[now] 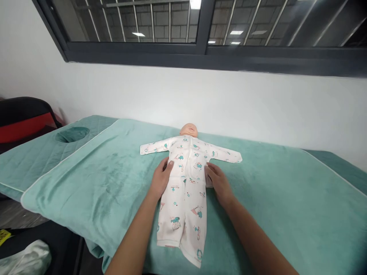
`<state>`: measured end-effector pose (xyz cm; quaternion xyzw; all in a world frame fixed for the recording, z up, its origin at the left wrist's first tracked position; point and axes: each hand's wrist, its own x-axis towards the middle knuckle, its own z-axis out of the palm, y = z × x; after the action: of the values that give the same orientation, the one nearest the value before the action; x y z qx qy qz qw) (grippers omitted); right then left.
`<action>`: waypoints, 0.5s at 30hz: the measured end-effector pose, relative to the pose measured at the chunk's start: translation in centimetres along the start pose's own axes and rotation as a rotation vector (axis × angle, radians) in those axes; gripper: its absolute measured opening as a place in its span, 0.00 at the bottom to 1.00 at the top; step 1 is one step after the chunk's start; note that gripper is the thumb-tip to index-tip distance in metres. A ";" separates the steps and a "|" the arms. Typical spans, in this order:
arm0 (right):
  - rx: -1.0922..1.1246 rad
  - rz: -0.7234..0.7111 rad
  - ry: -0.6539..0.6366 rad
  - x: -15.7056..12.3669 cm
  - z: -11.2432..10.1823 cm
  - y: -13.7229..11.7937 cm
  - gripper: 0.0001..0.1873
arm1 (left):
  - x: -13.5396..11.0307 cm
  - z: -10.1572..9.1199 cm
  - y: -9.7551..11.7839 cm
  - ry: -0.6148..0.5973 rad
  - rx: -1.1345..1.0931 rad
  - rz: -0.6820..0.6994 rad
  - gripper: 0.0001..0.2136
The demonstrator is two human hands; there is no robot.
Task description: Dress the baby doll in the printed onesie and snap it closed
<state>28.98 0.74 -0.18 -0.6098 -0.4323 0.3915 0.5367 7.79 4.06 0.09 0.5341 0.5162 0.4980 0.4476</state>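
A baby doll lies on its back on a green blanket, its head toward the wall. It is dressed in a white printed baby shirt with both sleeves spread out sideways, and matching baby pants whose legs point toward me. My left hand is at the left side of the waist, thumb on top of the shirt and fingers curled at its edge. On the opposite side, my right hand holds the shirt's side edge between thumb and fingers. The fingertips under the cloth are partly hidden.
The green blanket covers a padded bed with a face hole at its left end. A white wall and a dark-framed window rise behind. A black and red chair stands left; crumpled pale cloth lies lower left.
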 end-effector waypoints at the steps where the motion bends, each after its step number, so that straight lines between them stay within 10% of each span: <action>1: 0.101 0.029 -0.030 0.0 1.0 -0.3 0.24 | 0.5 0.2 0.2 -0.053 -0.039 0.005 0.21; 15: 0.448 0.015 -0.004 3.4 3.3 -0.3 0.31 | 6.4 3.1 -0.1 -0.116 -0.325 -0.018 0.23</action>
<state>26.95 5.01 -0.34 -0.4776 -0.3311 0.4828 0.6551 10.69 10.51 0.13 0.4781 0.4068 0.5392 0.5614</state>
